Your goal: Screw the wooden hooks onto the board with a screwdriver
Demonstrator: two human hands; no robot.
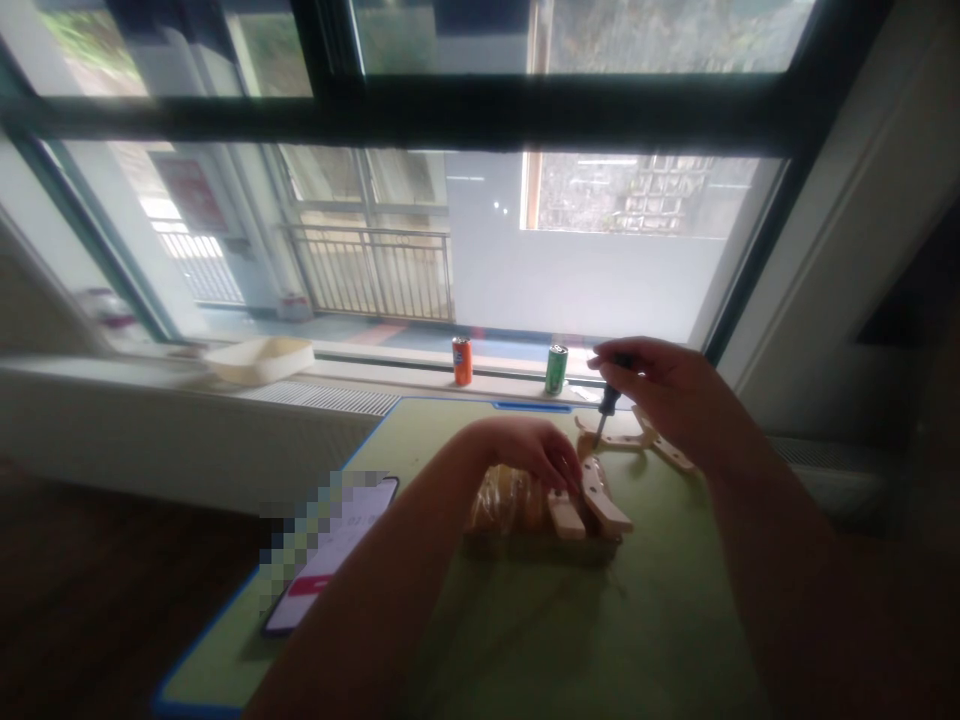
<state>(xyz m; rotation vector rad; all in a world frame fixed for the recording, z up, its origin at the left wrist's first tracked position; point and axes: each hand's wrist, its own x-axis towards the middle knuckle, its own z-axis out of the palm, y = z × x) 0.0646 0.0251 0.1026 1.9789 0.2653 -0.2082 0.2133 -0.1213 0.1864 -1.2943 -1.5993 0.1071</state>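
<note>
My right hand (664, 395) grips a small screwdriver (607, 405) upright, its tip pointing down at light wooden parts (600, 490). My left hand (536, 455) rests on those wooden pieces and pins them down with its fingers. The pieces lie on top of a low wooden box (540, 540) with an orange-yellow wrapped bundle (504, 500) in it. More flat wooden strips (660, 445) lie just beyond, under my right hand. All of it sits on a green mat (525, 640) with a blue edge.
A phone (330, 560) lies on the mat's left side, screen lit. An orange can (462, 361) and a green can (556, 369) stand on the window sill behind the mat. A white tray (259, 358) sits on the sill at left. Large window ahead.
</note>
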